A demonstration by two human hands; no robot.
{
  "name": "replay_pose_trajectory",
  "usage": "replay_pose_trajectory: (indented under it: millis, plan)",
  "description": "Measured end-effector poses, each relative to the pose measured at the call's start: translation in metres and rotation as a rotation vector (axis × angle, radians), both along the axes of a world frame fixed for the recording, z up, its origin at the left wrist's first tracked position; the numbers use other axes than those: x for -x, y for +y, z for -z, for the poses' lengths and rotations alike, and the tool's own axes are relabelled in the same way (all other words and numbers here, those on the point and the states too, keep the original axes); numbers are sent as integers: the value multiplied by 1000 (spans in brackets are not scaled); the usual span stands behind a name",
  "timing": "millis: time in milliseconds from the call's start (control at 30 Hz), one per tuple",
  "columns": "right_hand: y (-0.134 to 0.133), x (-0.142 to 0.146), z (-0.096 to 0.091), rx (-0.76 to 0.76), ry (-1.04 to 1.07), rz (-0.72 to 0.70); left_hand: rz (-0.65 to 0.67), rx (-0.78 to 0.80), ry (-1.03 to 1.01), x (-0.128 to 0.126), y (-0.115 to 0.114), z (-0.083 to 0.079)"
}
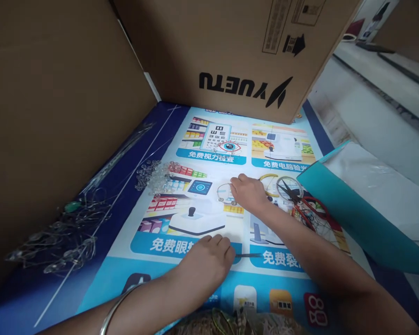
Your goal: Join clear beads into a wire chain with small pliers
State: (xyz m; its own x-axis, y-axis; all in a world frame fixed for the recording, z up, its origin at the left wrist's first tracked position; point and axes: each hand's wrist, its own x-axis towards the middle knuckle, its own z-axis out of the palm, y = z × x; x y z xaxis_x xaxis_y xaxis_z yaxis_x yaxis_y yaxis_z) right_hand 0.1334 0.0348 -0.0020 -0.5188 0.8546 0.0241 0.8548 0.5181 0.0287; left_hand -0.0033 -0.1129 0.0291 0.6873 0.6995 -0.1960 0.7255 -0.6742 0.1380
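My left hand [209, 260], with a silver bangle on its wrist, rests low on the printed sheet with curled fingers. A thin, pointed metal tool [248, 255] sticks out to the right from under its fingers; the rest is hidden. Farther up, my right hand [249, 191] has its fingers closed at the edge of a thin wire loop [219, 191] with clear beads on it. The fingertips are partly out of sight. Left of the loop lies a pile of clear beads [152, 177]. Red-handled scissors [312, 204] lie beside my right forearm.
A round clear spool [281, 186] and yellow-handled pliers [270, 178] are near the scissors. Bundles of beaded wire [77, 228] lie at the left. Cardboard box walls [181, 51] stand behind and left. A teal-edged open box [366, 223] is at the right.
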Motion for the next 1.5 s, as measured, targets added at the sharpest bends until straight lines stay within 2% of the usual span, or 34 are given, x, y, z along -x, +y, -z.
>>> replay_pose_trajectory:
  millis: [233,367,467,567,667,733,833,967,1067,1133,1333,1500]
  plan:
    - [15,16,1,-14,-16,17,-79,-147,30,6,36,8]
    - [16,18,-11,-16,-11,36,-83,-170,-13,12,50,11]
    - [3,8,-29,-19,5,54,-163,-142,-81,22,53,8]
    - [-20,-15,-49,20,13,41,-286,-86,-138,41,50,5]
    - [-45,-42,-59,233,55,9,-364,31,-153,61,45,6]
    - [-60,-58,-58,348,121,40,-402,81,-172,69,42,9]
    - [-73,-68,-45,444,253,75,-440,114,-211,70,39,13]
    - [-79,-57,-30,484,366,68,-417,125,-234,60,40,15]
    - [-78,-47,-29,525,414,33,-392,111,-258,57,41,16]
    - [-77,-48,-30,526,411,25,-389,121,-291,60,42,17]
    - [-78,-57,-31,385,254,127,-457,162,-335,66,42,17]
    - [-82,-48,-30,437,268,25,-420,164,-341,57,42,15]
